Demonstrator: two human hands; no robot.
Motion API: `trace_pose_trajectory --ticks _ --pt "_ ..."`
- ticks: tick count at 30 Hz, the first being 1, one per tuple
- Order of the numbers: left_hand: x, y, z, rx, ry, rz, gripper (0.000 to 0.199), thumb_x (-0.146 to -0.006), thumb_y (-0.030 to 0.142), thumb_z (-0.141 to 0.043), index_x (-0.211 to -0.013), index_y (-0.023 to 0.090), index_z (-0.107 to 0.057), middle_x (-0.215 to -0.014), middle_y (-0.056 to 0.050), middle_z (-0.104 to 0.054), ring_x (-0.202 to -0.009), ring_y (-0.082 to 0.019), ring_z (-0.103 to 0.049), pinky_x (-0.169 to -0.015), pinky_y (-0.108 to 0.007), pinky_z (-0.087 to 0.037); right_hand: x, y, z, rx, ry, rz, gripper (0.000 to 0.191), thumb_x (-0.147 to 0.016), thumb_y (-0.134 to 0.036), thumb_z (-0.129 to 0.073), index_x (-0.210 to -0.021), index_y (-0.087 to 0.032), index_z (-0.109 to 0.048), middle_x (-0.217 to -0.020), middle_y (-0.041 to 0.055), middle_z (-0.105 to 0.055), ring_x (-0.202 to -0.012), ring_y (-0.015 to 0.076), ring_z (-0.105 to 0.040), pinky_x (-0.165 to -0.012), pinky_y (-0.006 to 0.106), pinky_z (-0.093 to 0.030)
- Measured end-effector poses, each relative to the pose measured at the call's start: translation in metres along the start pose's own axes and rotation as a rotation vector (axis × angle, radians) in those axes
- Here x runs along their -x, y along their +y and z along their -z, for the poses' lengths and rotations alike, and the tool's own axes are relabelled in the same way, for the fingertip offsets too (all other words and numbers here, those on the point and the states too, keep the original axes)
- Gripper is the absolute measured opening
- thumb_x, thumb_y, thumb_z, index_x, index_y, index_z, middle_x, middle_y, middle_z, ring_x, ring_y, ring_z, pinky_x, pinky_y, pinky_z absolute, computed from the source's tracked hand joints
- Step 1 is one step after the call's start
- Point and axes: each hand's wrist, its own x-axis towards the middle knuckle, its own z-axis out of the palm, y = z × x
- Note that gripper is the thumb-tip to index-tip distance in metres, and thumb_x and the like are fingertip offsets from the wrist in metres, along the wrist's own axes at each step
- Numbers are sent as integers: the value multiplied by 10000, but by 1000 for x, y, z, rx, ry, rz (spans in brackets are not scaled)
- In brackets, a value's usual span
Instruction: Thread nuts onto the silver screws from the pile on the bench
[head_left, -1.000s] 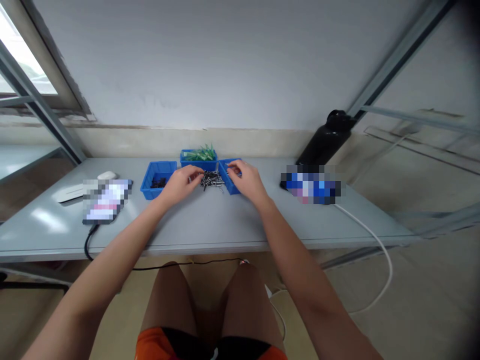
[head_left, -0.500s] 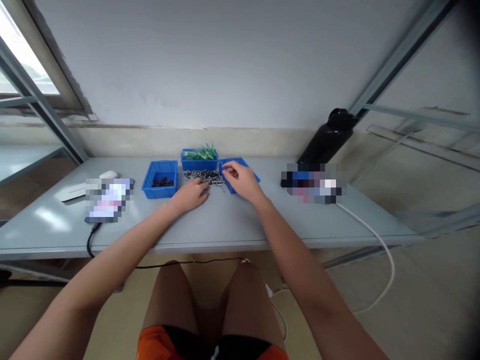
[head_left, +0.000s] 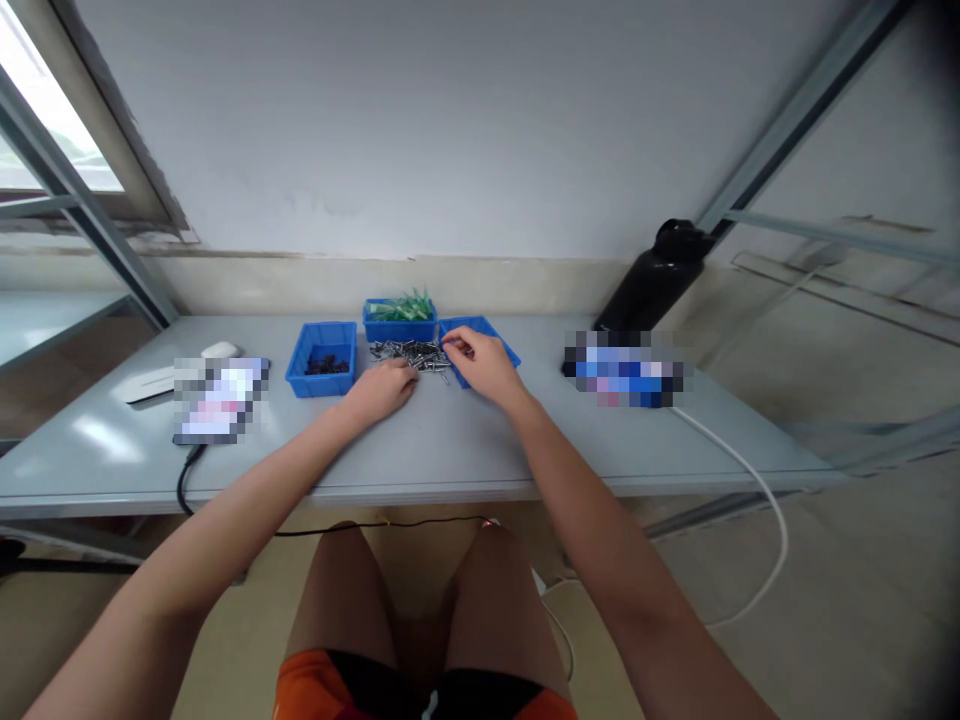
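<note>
A loose pile of small metal pins (head_left: pixel 416 353) lies on the grey table. At its near edge rests my left hand (head_left: pixel 382 390), palm down with its fingers curled together; what is under the fingertips is hidden. My right hand (head_left: pixel 484 362) hovers over the near side of the right blue bin (head_left: pixel 504 342), thumb and forefinger brought together by the pile's right end. Anything in that pinch is too small to make out. The hand covers much of this bin's inside. Behind the pile stands a blue bin (head_left: pixel 401 330) of green strips (head_left: pixel 405 306).
Left of the pile is a blue bin (head_left: pixel 321 385) with small dark parts (head_left: pixel 328 364). Farther left lie a cabled phone (head_left: pixel 221 400) and a white case (head_left: pixel 220 350). At right, a black bottle (head_left: pixel 649 285) stands behind a blurred-out device (head_left: pixel 622 370) with a white cable (head_left: pixel 739 455).
My right thumb and forefinger have come closer together, and the hand has dipped slightly. My left hand stays at the pile's edge, its fingers drawn in a little.
</note>
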Motion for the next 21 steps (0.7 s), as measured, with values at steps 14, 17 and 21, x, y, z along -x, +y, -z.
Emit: trace_pose_trajectory --ticks 14,17,21 --pt "-1 -2 -3 -12 26 50 276 -909 171 -422 -964 158 -692 -963 -111 -689 -956 -228 -632 -857 -353 -521 0 -1 0 2 10 16 167 -871 -317 -520 -889 -223 -658 -781 29 -689 -692 166 -609 -695 305 -477" --pt "-2 -3 -4 13 26 72 273 -892 155 -430 -956 156 -695 -957 -115 -701 -954 -235 -643 -857 -360 -523 0 -2 0 9 10 19 164 -871 -310 -519 -888 -221 -655 -781 31 -690 -692 168 -611 -698 306 -476" --pt "-2 -3 -5 24 41 90 257 -864 126 -448 -963 164 -682 -939 -107 -708 -936 -225 -654 -850 -345 -524 0 -1 0 21 3 29 190 -882 -339 -506 -894 -222 -656 -784 36 -692 -691 172 -612 -697 311 -477"
